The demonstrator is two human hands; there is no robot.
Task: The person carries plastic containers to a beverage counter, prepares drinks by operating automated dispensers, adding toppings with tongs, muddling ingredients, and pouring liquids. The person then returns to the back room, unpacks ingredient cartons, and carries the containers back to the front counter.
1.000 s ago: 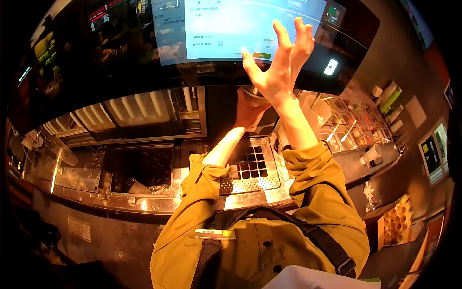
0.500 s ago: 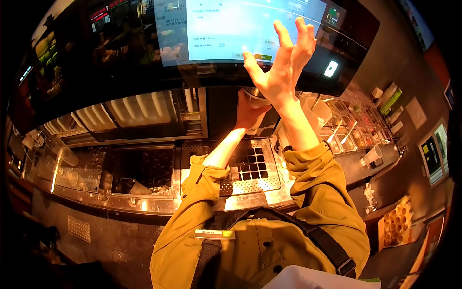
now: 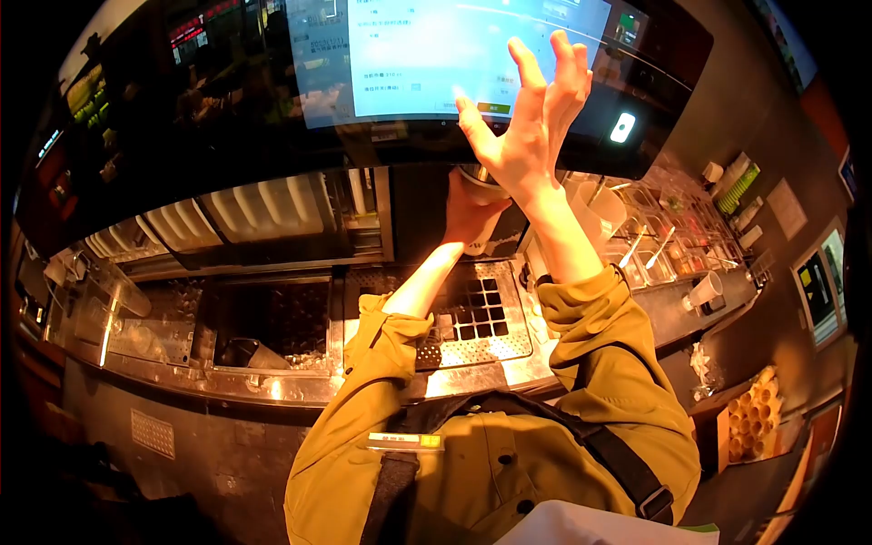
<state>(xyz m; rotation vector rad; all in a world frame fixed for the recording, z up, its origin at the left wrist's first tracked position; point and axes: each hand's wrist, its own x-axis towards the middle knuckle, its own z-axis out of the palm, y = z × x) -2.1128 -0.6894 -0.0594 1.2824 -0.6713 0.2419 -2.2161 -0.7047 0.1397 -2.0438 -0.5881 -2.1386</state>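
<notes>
My left hand [image 3: 468,213] is wrapped round a cup [image 3: 485,188] just below the lower edge of the dark machine. The cup stands upright, its rim partly hidden behind my right wrist. My right hand [image 3: 534,132] is raised in front of the lit touchscreen [image 3: 418,64], fingers spread and holding nothing. Whether a fingertip touches the screen I cannot tell. Under my left forearm lies a perforated metal drip tray [image 3: 495,341] with a square grid in it.
On the left, a sunken bin [image 3: 272,313] holds a scoop [image 3: 263,356]. White containers [image 3: 263,211] line the back. To the right are topping tubs [image 3: 658,250] with spoons, a tipped clear cup [image 3: 704,291] and a box of tubes [image 3: 754,413].
Both hands hold nearly the same pose. The view has shifted very slightly, and the cup remains in my left hand.
</notes>
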